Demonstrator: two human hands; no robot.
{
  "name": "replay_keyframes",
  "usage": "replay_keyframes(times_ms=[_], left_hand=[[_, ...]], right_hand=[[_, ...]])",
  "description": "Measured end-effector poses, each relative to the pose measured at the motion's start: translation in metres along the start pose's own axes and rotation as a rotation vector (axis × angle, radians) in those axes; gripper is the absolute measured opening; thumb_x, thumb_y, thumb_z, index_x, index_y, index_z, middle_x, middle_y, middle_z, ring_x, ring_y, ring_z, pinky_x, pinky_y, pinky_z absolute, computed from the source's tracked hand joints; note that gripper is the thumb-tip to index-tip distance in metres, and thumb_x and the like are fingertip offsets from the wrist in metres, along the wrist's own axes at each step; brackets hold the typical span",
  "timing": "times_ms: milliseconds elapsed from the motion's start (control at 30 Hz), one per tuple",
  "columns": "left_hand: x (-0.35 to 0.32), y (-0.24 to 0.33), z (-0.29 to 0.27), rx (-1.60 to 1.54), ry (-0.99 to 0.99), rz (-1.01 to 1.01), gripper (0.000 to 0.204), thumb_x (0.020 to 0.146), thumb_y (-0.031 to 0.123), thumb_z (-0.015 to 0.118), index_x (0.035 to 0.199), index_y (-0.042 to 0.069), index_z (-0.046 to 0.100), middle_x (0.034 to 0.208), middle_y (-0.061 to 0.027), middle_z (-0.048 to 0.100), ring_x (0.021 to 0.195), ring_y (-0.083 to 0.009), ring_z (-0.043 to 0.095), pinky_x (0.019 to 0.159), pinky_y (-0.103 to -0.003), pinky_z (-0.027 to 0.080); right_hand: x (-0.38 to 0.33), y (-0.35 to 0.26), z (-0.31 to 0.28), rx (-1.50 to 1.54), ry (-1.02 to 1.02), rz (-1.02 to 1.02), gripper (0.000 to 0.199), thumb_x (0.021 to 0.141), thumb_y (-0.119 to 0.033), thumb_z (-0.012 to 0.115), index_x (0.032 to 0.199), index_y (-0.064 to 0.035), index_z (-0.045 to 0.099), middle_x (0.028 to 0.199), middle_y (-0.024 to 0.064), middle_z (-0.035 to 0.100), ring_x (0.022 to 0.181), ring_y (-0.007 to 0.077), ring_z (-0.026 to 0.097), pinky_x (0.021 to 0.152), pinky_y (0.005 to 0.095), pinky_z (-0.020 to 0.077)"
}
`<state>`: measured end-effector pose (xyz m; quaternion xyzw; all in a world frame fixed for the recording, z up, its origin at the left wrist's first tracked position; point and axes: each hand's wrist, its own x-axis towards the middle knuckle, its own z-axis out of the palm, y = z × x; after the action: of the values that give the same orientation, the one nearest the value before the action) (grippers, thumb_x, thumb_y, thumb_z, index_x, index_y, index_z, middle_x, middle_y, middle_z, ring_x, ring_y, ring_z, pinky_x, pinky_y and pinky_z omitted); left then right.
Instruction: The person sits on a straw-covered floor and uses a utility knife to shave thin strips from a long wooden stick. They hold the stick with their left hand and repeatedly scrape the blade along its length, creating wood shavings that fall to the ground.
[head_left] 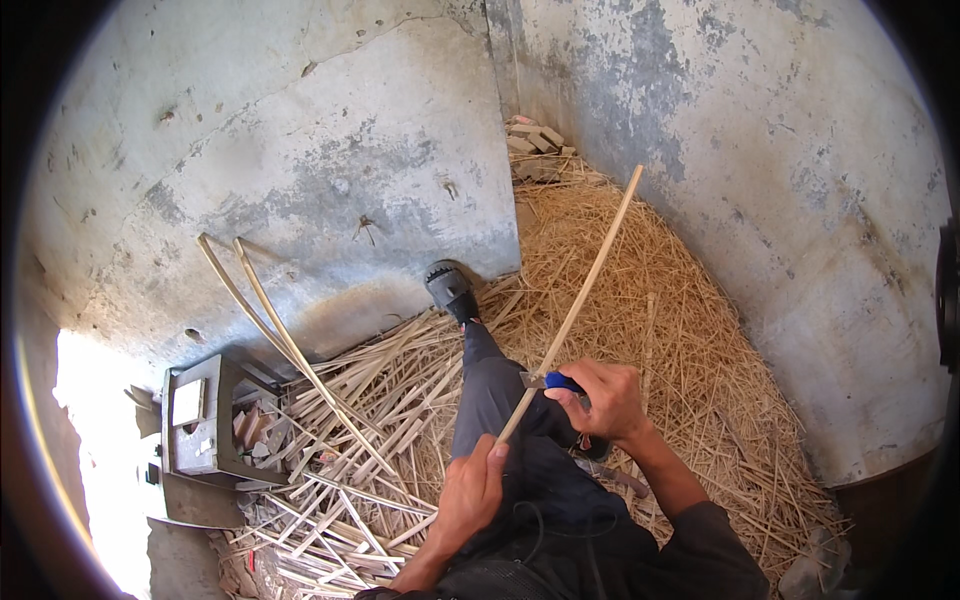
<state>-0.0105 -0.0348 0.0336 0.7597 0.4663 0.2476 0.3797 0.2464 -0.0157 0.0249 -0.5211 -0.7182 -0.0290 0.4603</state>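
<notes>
A long, thin strip of pale wood or split bamboo [585, 287] slants up and away over my lap. Its near end is gripped by my left hand [471, 492], fingers closed round it. My right hand [604, 398] is wrapped around the blue handle of a knife [534, 381]. The short metal blade lies against the strip, a little beyond my left hand. My palm and fingers hide most of the handle.
Straw and shavings [680, 370] cover the floor on the right. Many loose strips [350, 400] lie at left, and two long ones lean on the wall [380, 130]. A grey box-like frame [205, 450] holds scraps. Bricks [540, 138] lie in the far corner. My shoe [450, 290] rests by the wall.
</notes>
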Motion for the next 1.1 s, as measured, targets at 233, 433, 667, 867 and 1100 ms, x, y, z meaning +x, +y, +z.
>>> replay_keyframes(times_ms=[233, 433, 667, 867, 1100], left_hand=[[-0.005, -0.008, -0.001, 0.035, 0.024, 0.029, 0.028, 0.116, 0.026, 0.047, 0.103, 0.004, 0.057, 0.071, -0.0292, 0.061, 0.069, -0.0552, 0.062, 0.061, -0.061, 0.045], [-0.009, -0.012, -0.004, 0.033, 0.022, 0.016, 0.027, 0.116, 0.025, 0.048, 0.102, 0.004, 0.057, 0.069, -0.0294, 0.061, 0.068, -0.0557, 0.062, 0.059, -0.061, 0.044], [-0.011, -0.02, -0.005, 0.044, 0.032, 0.024, 0.027, 0.116, 0.025, 0.049, 0.103, 0.004, 0.057, 0.068, -0.0291, 0.061, 0.066, -0.0551, 0.062, 0.058, -0.061, 0.044], [-0.015, -0.024, -0.007, 0.06, 0.041, 0.024, 0.026, 0.116, 0.025, 0.05, 0.102, 0.004, 0.056, 0.068, -0.0289, 0.061, 0.066, -0.0552, 0.062, 0.057, -0.062, 0.044], [-0.039, -0.038, -0.007, 0.105, -0.03, -0.029, 0.024, 0.115, 0.024, 0.051, 0.102, 0.004, 0.056, 0.067, -0.029, 0.061, 0.067, -0.0557, 0.062, 0.058, -0.063, 0.044]], right_hand=[[0.001, 0.006, 0.002, -0.001, 0.026, 0.002, 0.033, 0.098, -0.04, 0.079, 0.098, -0.0068, 0.075, 0.084, 0.0076, 0.074, 0.064, 0.0276, 0.072, 0.055, 0.0374, 0.0539], [0.005, 0.008, 0.002, -0.022, 0.005, -0.01, 0.033, 0.099, -0.04, 0.078, 0.098, -0.0071, 0.076, 0.082, 0.0071, 0.073, 0.063, 0.0272, 0.071, 0.055, 0.0373, 0.0535], [0.005, 0.012, 0.008, -0.033, -0.003, -0.013, 0.033, 0.1, -0.04, 0.077, 0.098, -0.0073, 0.075, 0.08, 0.0073, 0.072, 0.063, 0.0268, 0.071, 0.055, 0.0376, 0.0532], [0.005, 0.019, 0.014, 0.016, 0.063, -0.028, 0.035, 0.101, -0.04, 0.076, 0.099, -0.005, 0.077, 0.084, 0.0088, 0.075, 0.066, 0.0282, 0.073, 0.058, 0.0365, 0.0558], [0.017, 0.068, -0.001, -0.063, 0.143, 0.148, 0.044, 0.105, -0.046, 0.069, 0.099, -0.0025, 0.076, 0.075, 0.0101, 0.071, 0.058, 0.0258, 0.068, 0.053, 0.037, 0.0518]])
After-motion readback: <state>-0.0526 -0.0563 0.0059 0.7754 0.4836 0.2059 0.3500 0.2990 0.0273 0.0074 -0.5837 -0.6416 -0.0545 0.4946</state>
